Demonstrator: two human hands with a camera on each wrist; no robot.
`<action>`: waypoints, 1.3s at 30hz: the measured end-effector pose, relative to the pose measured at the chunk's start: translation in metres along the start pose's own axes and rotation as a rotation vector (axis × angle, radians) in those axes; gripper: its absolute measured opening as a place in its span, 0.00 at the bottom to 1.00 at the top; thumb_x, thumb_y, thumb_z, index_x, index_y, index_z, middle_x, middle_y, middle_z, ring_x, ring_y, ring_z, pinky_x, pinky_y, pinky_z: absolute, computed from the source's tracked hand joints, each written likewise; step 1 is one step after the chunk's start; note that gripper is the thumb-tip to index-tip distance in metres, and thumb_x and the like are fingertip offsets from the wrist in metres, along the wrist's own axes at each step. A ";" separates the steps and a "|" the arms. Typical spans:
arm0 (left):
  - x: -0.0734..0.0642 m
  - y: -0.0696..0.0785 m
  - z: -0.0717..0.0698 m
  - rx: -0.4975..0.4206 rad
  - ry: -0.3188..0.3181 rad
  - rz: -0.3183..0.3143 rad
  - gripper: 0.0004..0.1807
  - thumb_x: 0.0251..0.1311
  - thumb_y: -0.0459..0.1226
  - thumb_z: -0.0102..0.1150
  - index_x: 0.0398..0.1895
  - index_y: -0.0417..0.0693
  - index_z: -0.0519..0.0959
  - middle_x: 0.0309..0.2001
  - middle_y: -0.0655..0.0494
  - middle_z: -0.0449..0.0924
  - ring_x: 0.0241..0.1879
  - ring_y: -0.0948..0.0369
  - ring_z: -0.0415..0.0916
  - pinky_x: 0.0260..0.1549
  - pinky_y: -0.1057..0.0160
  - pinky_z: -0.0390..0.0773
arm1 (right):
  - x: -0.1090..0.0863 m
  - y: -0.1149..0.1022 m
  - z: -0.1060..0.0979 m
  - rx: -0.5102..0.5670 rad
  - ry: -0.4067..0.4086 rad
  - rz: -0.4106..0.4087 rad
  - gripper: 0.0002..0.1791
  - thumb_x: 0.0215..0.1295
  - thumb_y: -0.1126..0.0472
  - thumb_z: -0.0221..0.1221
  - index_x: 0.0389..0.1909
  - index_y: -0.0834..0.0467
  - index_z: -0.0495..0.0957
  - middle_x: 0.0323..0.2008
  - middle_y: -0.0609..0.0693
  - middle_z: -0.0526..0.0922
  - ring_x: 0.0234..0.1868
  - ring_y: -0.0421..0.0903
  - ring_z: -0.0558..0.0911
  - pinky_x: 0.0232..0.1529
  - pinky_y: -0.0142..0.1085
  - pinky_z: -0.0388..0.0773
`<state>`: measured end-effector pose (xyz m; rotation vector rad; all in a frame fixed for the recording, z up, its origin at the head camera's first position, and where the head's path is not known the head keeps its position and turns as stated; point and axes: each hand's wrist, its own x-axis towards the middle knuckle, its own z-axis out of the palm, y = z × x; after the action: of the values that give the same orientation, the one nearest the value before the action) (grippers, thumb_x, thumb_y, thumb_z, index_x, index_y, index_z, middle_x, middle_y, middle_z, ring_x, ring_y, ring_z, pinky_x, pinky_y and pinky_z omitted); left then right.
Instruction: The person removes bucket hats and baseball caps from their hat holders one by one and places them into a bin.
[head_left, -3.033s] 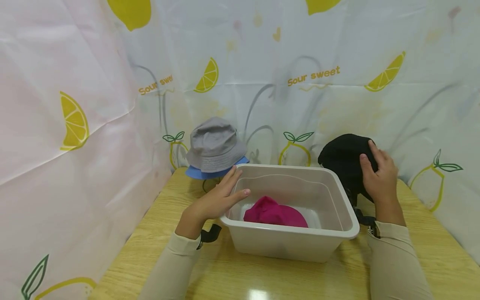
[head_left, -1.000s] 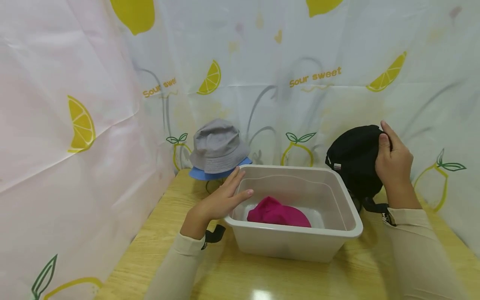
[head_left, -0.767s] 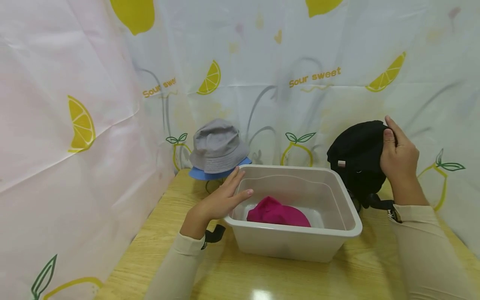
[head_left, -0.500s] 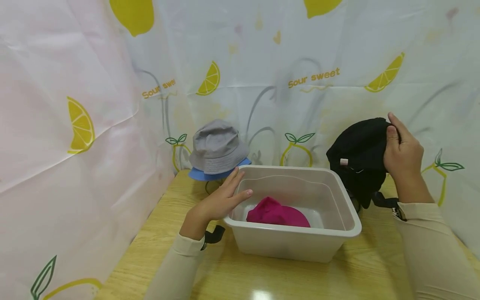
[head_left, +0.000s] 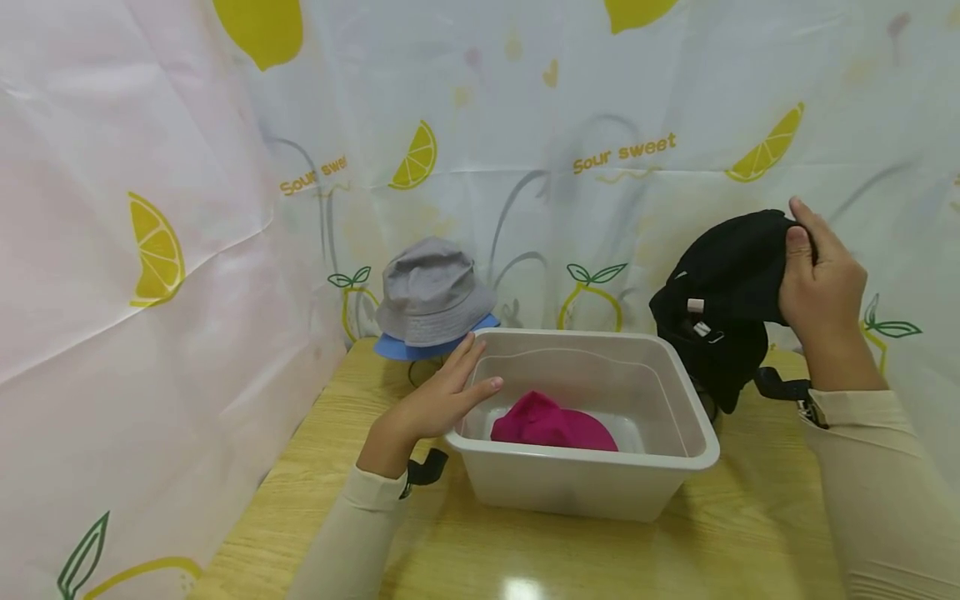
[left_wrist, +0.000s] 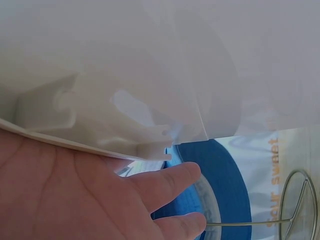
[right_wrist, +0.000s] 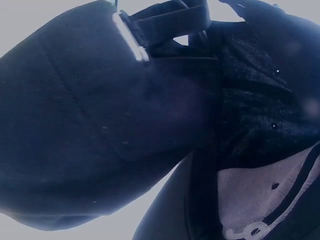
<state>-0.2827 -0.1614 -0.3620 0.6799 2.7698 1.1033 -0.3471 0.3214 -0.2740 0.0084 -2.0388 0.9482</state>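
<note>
My right hand point(head_left: 825, 287) pinches a black cap point(head_left: 738, 258) by its right side, thumb in front and fingers behind. That cap is tilted and overlaps a second black cap point(head_left: 727, 358) below it. Up close in the right wrist view, the held cap point(right_wrist: 85, 110) shows a strap with a metal buckle point(right_wrist: 130, 37). My left hand point(head_left: 427, 412) rests at the left rim of a whitish plastic bin point(head_left: 562, 487), fingers extended. A magenta cap point(head_left: 551, 425) lies inside the bin. In the left wrist view, my palm point(left_wrist: 60, 195) is right against the bin's rim.
A grey bucket hat point(head_left: 431, 292) sits over a blue hat point(head_left: 393, 347) on a wire stand point(left_wrist: 250, 223), behind the bin's left corner. A lemon-print curtain point(head_left: 495, 108) encloses the wooden table point(head_left: 300, 500) at the back and sides.
My right hand has taken hold of the upper black cap and moved it up and to the right, uncovering more of the cap beneath. My left hand stays at the bin's rim.
</note>
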 end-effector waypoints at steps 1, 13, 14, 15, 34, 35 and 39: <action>0.000 0.000 0.000 -0.001 0.001 0.001 0.50 0.72 0.69 0.43 0.86 0.57 0.40 0.86 0.57 0.28 0.84 0.55 0.31 0.78 0.40 0.48 | 0.001 -0.001 -0.001 0.000 0.004 0.001 0.23 0.83 0.43 0.43 0.74 0.27 0.67 0.75 0.39 0.68 0.77 0.38 0.64 0.79 0.39 0.56; 0.000 0.003 -0.001 0.008 -0.001 0.007 0.51 0.72 0.69 0.43 0.86 0.55 0.40 0.86 0.56 0.28 0.84 0.55 0.31 0.79 0.40 0.48 | 0.007 -0.019 -0.010 -0.002 0.045 -0.022 0.23 0.82 0.43 0.45 0.74 0.30 0.68 0.74 0.38 0.70 0.76 0.36 0.66 0.77 0.30 0.57; 0.000 0.003 -0.001 0.009 -0.001 0.009 0.50 0.72 0.69 0.43 0.86 0.55 0.40 0.86 0.56 0.28 0.84 0.55 0.30 0.79 0.40 0.48 | 0.008 -0.020 -0.010 -0.001 0.046 -0.029 0.23 0.82 0.43 0.45 0.74 0.29 0.68 0.74 0.37 0.70 0.75 0.35 0.66 0.77 0.30 0.57; 0.000 0.003 -0.001 0.011 -0.001 0.009 0.50 0.72 0.69 0.43 0.86 0.55 0.40 0.86 0.56 0.28 0.84 0.55 0.31 0.79 0.40 0.48 | 0.008 -0.021 -0.011 0.001 0.044 -0.033 0.23 0.82 0.43 0.45 0.73 0.29 0.68 0.74 0.37 0.70 0.75 0.35 0.66 0.77 0.29 0.57; -0.002 0.002 -0.001 -0.006 -0.005 0.022 0.50 0.74 0.67 0.43 0.86 0.52 0.40 0.85 0.54 0.26 0.84 0.52 0.29 0.78 0.38 0.48 | 0.010 -0.052 -0.018 0.035 0.051 -0.110 0.23 0.82 0.45 0.48 0.73 0.34 0.71 0.74 0.39 0.71 0.76 0.34 0.66 0.77 0.29 0.56; -0.001 0.002 -0.001 -0.007 -0.007 0.019 0.50 0.74 0.67 0.43 0.86 0.52 0.40 0.85 0.54 0.26 0.84 0.53 0.29 0.78 0.39 0.48 | 0.011 -0.052 -0.018 0.039 0.054 -0.118 0.22 0.82 0.45 0.49 0.72 0.33 0.72 0.74 0.39 0.71 0.76 0.34 0.66 0.77 0.28 0.56; -0.001 0.001 -0.001 -0.007 -0.007 0.013 0.50 0.73 0.68 0.43 0.86 0.54 0.39 0.86 0.55 0.26 0.84 0.53 0.30 0.78 0.39 0.49 | 0.011 -0.055 -0.017 0.031 0.054 -0.165 0.22 0.81 0.45 0.49 0.71 0.30 0.72 0.69 0.46 0.78 0.68 0.33 0.74 0.72 0.23 0.60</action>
<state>-0.2816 -0.1618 -0.3601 0.7014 2.7583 1.1096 -0.3239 0.2963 -0.2260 0.1639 -1.9407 0.8674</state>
